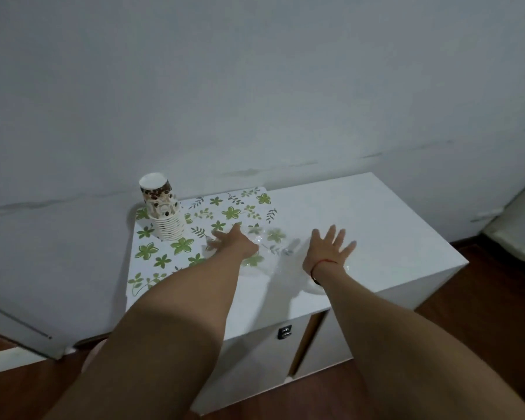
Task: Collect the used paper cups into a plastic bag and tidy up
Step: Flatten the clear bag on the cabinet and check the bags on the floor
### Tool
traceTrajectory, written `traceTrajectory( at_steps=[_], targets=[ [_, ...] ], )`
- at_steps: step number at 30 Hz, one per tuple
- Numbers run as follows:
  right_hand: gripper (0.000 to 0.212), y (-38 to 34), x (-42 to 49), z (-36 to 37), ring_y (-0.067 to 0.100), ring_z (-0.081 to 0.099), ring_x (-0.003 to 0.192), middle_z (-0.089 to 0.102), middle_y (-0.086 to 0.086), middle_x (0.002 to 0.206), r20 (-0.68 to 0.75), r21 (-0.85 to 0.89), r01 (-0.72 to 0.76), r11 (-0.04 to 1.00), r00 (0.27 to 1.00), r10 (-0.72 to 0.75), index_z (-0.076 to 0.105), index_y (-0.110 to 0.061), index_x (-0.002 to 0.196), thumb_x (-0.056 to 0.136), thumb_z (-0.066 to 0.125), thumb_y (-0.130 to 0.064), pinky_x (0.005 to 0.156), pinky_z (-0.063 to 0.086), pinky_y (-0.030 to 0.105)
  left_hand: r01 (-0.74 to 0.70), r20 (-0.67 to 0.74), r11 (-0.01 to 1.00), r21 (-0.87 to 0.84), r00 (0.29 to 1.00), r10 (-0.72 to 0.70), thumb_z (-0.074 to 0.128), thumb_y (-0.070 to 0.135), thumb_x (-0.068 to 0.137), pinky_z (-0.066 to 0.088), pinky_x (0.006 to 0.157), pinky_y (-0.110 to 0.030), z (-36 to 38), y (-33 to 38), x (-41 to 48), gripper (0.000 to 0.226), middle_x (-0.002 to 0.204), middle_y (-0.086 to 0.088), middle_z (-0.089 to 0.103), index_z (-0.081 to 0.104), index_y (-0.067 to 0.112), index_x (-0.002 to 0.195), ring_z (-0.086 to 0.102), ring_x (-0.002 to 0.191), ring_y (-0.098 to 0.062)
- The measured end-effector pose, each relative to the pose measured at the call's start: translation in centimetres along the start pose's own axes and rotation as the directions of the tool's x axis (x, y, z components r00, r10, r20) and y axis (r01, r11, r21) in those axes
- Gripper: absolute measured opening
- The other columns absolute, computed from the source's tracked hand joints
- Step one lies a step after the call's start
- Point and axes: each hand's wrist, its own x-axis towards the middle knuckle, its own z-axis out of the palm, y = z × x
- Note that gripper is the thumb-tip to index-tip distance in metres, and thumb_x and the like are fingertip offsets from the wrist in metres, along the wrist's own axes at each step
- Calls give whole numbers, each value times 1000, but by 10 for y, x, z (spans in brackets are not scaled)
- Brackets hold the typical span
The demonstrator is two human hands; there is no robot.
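The clear plastic bag (pixel 275 248) lies flat on the white surface (pixel 382 219) between both hands. The left hand (pixel 235 242) rests on its left edge, fingers extended. The right hand (pixel 331 248) is open with fingers spread at its right edge. The stack of paper cups (pixel 164 213) stands inverted on the floral mat (pixel 231 207), beyond the left hand and apart from it.

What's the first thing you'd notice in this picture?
Two bare arms reach out, the left hand and the spread right hand over a crinkly clear plastic bag on a white cabinet. At the back left, a tall stack of upside-down paper cups stands on a green-flowered mat.
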Motion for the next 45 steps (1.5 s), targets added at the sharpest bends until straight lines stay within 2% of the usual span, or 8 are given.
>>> traceTrajectory(
  at_steps=[5, 10, 15, 19, 21, 33, 38, 45],
  targets=[
    [75, 4, -5, 5, 46, 18, 143, -1, 18, 159, 235, 439, -329, 836, 940, 247, 0, -26, 152, 95, 48, -17, 113, 28, 51, -58, -30, 998, -13, 998, 58, 67, 41, 86, 49, 101, -42, 12, -13, -5, 72, 140, -9, 48, 35, 14, 145, 53, 124, -31],
    [53, -6, -12, 0, 37, 50, 121, 46, 18, 133, 105, 586, -138, 799, 990, 93, 32, -12, 139, 88, 44, -1, 95, 45, 37, 37, 157, 959, -280, 988, 8, 62, 37, 92, 61, 72, -48, 5, 4, -22, 68, 147, -20, 39, 35, 6, 146, 68, 65, -33],
    [47, -20, -21, -29, 38, 51, 119, 48, 17, 132, -38, 691, -22, 723, 997, 66, 41, -13, 134, 88, 41, -3, 98, 46, 40, -58, 118, 952, -301, 988, 97, 47, 40, 98, 48, 31, -26, -16, 24, -38, 59, 144, -21, 46, 33, 12, 148, 67, 59, -30],
    [54, -26, -23, -67, 37, 48, 123, 42, 16, 138, -100, 736, 40, 676, 994, 49, 38, -17, 140, 88, 45, -4, 102, 44, 39, -108, 57, 930, -352, 989, 136, 26, 45, 100, 61, 78, -38, -54, 39, -57, 61, 149, -15, 39, 25, 12, 151, 63, 74, -26],
    [57, -33, -27, -86, 37, 47, 125, 39, 17, 139, -130, 763, 73, 643, 991, 42, 37, -18, 142, 88, 46, -4, 104, 43, 40, -163, -14, 929, -331, 986, 168, 24, 40, 101, 59, 84, -39, -74, 44, -68, 59, 147, -15, 39, 26, 9, 151, 60, 88, -27],
    [55, -147, -93, -153, 35, 50, 120, 39, 15, 138, -346, 808, 370, 458, 928, -139, 34, -17, 142, 91, 50, -8, 98, 44, 36, -333, -555, 875, -352, 827, 92, 38, 28, 98, 52, 83, -37, -194, -21, -111, 47, 140, -12, 46, 30, 7, 139, 57, 113, -33],
    [62, -244, -139, -137, 33, 48, 125, 36, 15, 143, -348, 820, 441, 364, 890, -293, 27, -15, 147, 91, 53, -24, 99, 42, 36, -321, -630, 857, -403, 776, -6, 42, 26, 97, 55, 91, -45, -251, -121, -98, 37, 132, -10, 53, 42, 9, 129, 61, 108, -33],
    [58, -372, -175, -82, 36, 41, 132, 35, 17, 148, -254, 833, 399, 383, 891, -376, 29, -15, 148, 96, 36, -39, 107, 35, 42, -213, -571, 848, -486, 811, -123, 42, 22, 95, 56, 58, -31, -289, -260, -58, 33, 122, -12, 58, 48, 8, 124, 67, 94, -32]
  ],
)
